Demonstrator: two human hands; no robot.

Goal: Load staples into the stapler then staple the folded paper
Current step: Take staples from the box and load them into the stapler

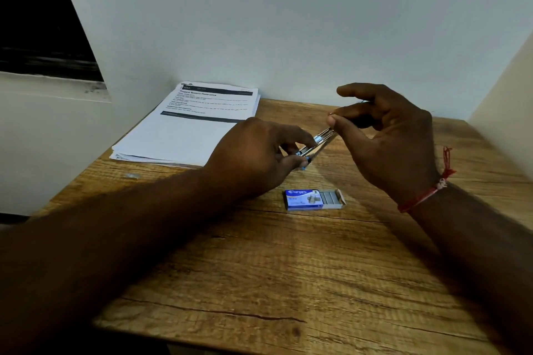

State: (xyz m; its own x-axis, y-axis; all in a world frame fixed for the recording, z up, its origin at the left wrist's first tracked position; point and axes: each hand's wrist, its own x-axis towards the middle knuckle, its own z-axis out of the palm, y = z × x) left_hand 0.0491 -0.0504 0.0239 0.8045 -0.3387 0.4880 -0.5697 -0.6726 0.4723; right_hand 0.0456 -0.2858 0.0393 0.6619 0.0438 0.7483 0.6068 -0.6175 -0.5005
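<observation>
Spanning both hands' grips: stapler (320, 143).

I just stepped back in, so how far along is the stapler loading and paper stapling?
Done: the staple box lies open on the table, strips showing. In hand: the left hand and right hand hold the opened stapler; whether staples are in is unclear. Left: closing it and stapling the paper stack, which lies untouched.

Opened metal stapler (320, 141) tilted above table, staple box (314, 199) open nearby.
</observation>
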